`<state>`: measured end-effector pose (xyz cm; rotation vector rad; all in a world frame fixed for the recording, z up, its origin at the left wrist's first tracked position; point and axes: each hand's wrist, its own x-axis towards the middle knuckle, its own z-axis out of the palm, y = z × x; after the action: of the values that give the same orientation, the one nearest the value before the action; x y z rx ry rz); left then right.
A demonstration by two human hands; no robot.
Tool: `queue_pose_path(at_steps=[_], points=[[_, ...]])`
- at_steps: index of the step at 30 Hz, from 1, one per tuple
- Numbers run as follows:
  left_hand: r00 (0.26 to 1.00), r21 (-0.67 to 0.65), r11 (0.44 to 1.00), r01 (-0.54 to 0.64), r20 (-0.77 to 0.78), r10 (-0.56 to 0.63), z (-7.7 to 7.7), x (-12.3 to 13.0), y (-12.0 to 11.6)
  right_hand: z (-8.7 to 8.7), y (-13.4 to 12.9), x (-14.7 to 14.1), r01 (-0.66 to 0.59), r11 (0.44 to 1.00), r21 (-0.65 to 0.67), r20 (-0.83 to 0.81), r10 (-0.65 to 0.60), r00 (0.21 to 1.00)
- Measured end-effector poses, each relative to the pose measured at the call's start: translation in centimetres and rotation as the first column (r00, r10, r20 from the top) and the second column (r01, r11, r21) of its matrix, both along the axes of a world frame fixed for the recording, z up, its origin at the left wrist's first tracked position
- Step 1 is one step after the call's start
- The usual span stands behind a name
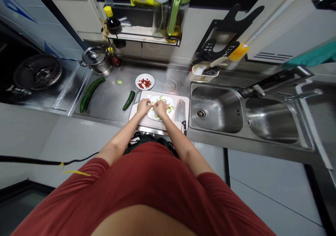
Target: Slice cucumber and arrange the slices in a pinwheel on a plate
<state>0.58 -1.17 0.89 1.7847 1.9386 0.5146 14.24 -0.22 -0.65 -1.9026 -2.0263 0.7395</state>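
Note:
My left hand (144,106) and my right hand (160,108) come together at the left side of a white square plate (150,114). Fingers of both hands are bent into pinches, their tips almost touching; what lies between them is too small to make out. Thin cucumber slices (157,117) are laid around the plate, with small red bits beside some. Under the plate is a pale cutting board (141,121). A cleaver (180,110) with a black handle lies on the board's right side. Left of the board rests a cut piece of cucumber (128,100).
A small white dish (145,76) of chopped red pieces stands behind the board. Farther left are a whole cucumber (90,94), a cucumber end (119,82) and a lidded steel pot (96,61). A double sink (217,120) is at right; a bottle shelf (144,38) hangs above.

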Motion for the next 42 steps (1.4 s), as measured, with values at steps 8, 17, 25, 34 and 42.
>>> queue_pose_path(at_steps=[8, 17, 25, 34, 42], points=[[0.999, -0.023, 1.0, -0.016, -0.039, 0.015, 0.2, 0.3, 0.0, 0.3, -0.3, -0.2, 0.01, 1.0, 0.029, 0.005, -0.01, 1.0], [0.999, -0.016, 1.0, -0.015, -0.031, 0.015, -0.1, 0.2, 0.2, 0.7, -0.5, 0.0, 0.025, 0.998, 0.052, 0.01, -0.025, 1.0], [0.999, -0.025, 0.999, -0.022, -0.036, 0.022, 0.2, 0.3, 0.2, 1.0, -0.6, 0.3, 0.019, 0.999, 0.031, 0.012, -0.019, 1.0], [0.991, 0.02, 0.993, -0.113, 0.076, 0.112, -0.2, -0.9, 0.7, 1.4, -0.6, 1.6, 0.078, 0.994, 0.079, -0.03, -0.076, 0.997], [0.992, 0.032, 0.992, -0.125, 0.028, 0.125, 0.3, -0.7, 0.3, 1.2, -0.6, 2.5, 0.11, 0.991, 0.078, -0.041, -0.107, 0.993]])
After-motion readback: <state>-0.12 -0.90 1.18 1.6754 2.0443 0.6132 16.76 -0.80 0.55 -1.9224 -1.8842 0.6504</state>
